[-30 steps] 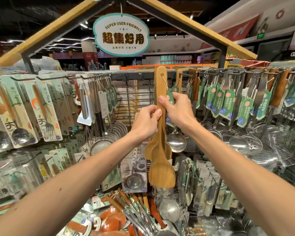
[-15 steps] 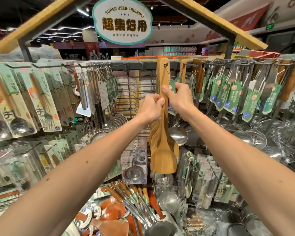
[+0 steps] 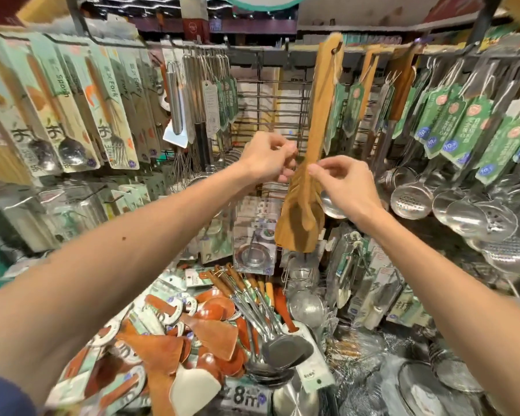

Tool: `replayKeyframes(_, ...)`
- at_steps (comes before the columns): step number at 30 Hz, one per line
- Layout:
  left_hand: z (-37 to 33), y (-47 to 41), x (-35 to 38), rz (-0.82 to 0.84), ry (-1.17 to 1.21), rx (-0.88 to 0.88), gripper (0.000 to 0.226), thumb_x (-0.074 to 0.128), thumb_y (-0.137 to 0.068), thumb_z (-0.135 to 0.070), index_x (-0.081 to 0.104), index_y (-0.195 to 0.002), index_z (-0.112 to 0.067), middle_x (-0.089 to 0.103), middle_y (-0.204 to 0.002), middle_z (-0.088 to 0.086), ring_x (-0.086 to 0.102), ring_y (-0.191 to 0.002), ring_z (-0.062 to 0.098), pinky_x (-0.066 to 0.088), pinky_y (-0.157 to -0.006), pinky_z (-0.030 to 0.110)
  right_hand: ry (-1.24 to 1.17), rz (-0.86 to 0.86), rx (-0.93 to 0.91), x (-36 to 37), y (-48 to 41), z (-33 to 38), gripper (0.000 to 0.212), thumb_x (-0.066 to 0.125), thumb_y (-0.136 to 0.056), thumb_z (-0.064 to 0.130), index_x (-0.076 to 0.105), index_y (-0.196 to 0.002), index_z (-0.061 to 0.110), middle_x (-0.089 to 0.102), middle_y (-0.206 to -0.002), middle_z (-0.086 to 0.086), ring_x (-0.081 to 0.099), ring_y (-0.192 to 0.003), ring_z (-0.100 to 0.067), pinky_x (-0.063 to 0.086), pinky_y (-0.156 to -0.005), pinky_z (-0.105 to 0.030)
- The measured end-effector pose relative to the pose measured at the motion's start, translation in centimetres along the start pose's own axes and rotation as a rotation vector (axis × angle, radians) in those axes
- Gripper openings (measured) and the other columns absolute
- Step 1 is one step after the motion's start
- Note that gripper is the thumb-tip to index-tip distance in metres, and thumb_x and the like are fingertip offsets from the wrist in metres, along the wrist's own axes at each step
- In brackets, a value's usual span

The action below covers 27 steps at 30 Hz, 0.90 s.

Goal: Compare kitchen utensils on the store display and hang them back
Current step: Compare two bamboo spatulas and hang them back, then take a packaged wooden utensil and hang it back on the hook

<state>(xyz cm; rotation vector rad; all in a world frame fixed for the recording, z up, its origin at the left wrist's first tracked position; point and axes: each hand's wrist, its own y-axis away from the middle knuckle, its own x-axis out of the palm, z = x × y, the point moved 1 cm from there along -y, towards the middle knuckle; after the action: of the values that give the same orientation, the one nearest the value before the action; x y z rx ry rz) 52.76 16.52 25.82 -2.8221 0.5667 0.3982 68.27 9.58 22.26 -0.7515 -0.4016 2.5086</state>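
Wooden spatulas hang together from a hook on the top rail, at the centre of the display, with their blades pointing down. My left hand hovers just left of their necks, fingers loosely curled and holding nothing. My right hand is on the right side. Its thumb and forefinger pinch the neck of the front spatula. Green tags dangle behind the handles.
Carded spoons and forks hang at the left, whisks and steel tools beside them. Steel ladles and skimmers hang at the right. Below lies a bin of red-brown spatulas and steel turners.
Both hands have slid down from the upper handles to the spatulas' necks and moved apart. My left hand has let go. The view has tipped downward.
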Motion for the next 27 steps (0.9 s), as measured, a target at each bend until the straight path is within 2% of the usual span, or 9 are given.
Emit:
replayKeyframes(4,2.9,6.0,-3.0,-0.02,-0.175,-0.049,0.021,0.055,-0.103,-0.026,0.068,-0.097,-0.01,0.062,-0.071,0.005,0.056,-0.056,0.012,0.048,-0.051,0.025,-0.099,0.201,0.01,1.7,5.4,-0.6,0.018,0.072,-0.086,0.04,0.072,-0.091,0.024,0.07,-0.083,0.005,0.063,-0.075,-0.009,0.055,-0.072,-0.031)
replayKeyframes(7,6.7,11.3,-5.6,-0.067,-0.401,-0.081,0.031,0.059,-0.1,-0.036,0.069,-0.087,-0.01,0.065,-0.079,0.01,0.054,-0.068,0.014,0.044,-0.065,0.03,-0.163,0.376,-0.002,4.3,9.7,-1.1,0.014,0.073,-0.086,0.034,0.07,-0.09,0.022,0.069,-0.085,0.001,0.057,-0.07,-0.001,0.05,-0.067,-0.017)
replayKeyframes(10,11.4,17.3,-8.1,-0.124,-0.449,-0.19,0.035,0.064,-0.096,-0.039,0.069,-0.081,-0.007,0.056,-0.069,0.006,0.045,-0.063,0.014,0.035,-0.06,0.03,-0.19,0.554,0.026,8.4,14.4,-2.4,0.009,0.074,-0.086,0.025,0.068,-0.086,0.018,0.068,-0.084,-0.005,0.052,-0.067,0.001,0.044,-0.063,-0.009)
replayKeyframes(13,17.6,23.4,-10.2,-0.23,-0.369,-0.359,0.035,0.069,-0.091,-0.044,0.068,-0.075,-0.012,0.047,-0.058,0.001,0.043,-0.056,0.014,0.038,-0.056,0.033,-0.194,0.709,0.08,13.2,18.7,-4.4,0.007,0.074,-0.086,0.022,0.068,-0.084,0.023,0.067,-0.08,0.002,0.053,-0.066,0.0,0.046,-0.064,-0.017)
replayKeyframes(16,23.5,28.8,-11.5,-0.36,-0.215,-0.523,0.033,0.07,-0.093,-0.036,0.069,-0.077,-0.007,0.056,-0.06,0.014,0.051,-0.055,0.012,0.043,-0.054,0.027,-0.218,0.797,0.141,17.8,22.3,-5.9,0.005,0.075,-0.086,0.016,0.07,-0.084,0.016,0.064,-0.076,0.01,0.055,-0.064,0.004,0.045,-0.063,-0.014)
replayKeyframes(18,27.0,31.5,-12.2,-0.419,-0.185,-0.624,0.032,0.067,-0.096,-0.026,0.067,-0.081,0.002,0.059,-0.062,0.009,0.047,-0.048,0.004,0.039,-0.05,0.021,-0.203,0.845,0.184,20.9,23.9,-6.6,0.009,0.075,-0.086,0.018,0.071,-0.09,0.013,0.066,-0.083,0.009,0.057,-0.071,0.003,0.047,-0.067,-0.014)
replayKeyframes(20,30.2,33.0,-13.2,-0.452,-0.187,-0.696,0.029,0.067,-0.096,-0.025,0.066,-0.077,-0.002,0.059,-0.06,0.002,0.048,-0.045,0.004,0.039,-0.048,0.026,-0.188,0.891,0.222,23.9,24.9,-7.2,0.01,0.075,-0.087,0.021,0.068,-0.092,0.018,0.066,-0.088,0.005,0.058,-0.074,0.003,0.046,-0.069,-0.012)
replayKeyframes(23,34.2,33.2,-16.0,-0.517,-0.186,-0.753,0.023,0.069,-0.094,-0.028,0.069,-0.078,-0.011,0.064,-0.064,-0.002,0.056,-0.058,0.013,0.042,-0.054,0.028,-0.131,0.908,0.258,28.4,25.5,-7.6,0.012,0.075,-0.086,0.024,0.064,-0.092,0.024,0.067,-0.093,0.001,0.061,-0.081,-0.005,0.051,-0.077,-0.025)
replayKeyframes(27,38.8,30.8,-20.7,-0.551,-0.24,-0.763,0.02,0.069,-0.092,-0.035,0.07,-0.085,-0.016,0.07,-0.078,0.002,0.064,-0.075,0.021,0.047,-0.067,0.032,-0.043,0.862,0.324,34.5,25.0,-7.3,0.018,0.075,-0.087,0.02,0.062,-0.1,0.018,0.067,-0.101,-0.006,0.062,-0.094,-0.018,0.052,-0.087,-0.034)
